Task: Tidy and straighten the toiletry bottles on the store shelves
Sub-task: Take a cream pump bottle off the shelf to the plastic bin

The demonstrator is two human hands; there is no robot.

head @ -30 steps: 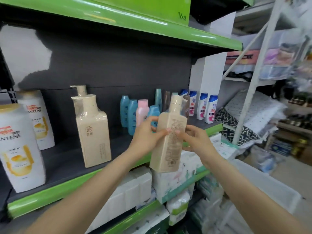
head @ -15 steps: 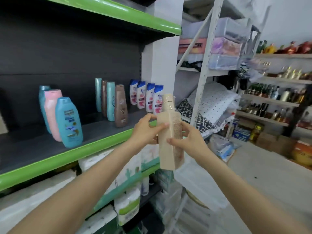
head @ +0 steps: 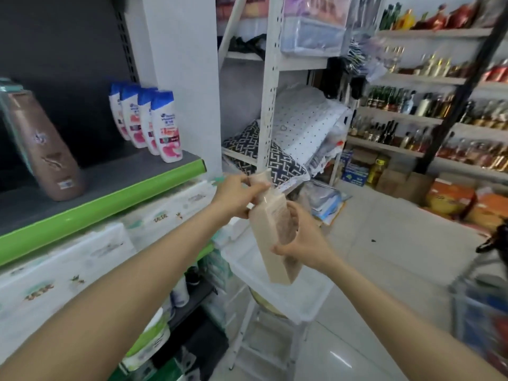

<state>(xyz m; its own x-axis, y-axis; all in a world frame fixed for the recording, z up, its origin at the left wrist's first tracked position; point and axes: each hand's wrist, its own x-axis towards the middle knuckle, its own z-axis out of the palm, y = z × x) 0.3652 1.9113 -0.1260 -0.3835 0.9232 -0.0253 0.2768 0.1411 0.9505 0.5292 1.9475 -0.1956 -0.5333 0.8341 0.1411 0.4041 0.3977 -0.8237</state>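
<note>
Here you held the beige bottle (head: 276,237) tilted, off the shelf (head: 110,193), your left hand (head: 236,198) seemingly gripping its neck at eleven o'clock, your right hand (head: 305,243) clasping its body.

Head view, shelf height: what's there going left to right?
Brown bottle → row of four white blue-capped bottles → white pillar → white metal rack upright → drinks shelves.

head cam | faces forward-down | near hands | green-edged shelf (head: 110,199) at left
</note>
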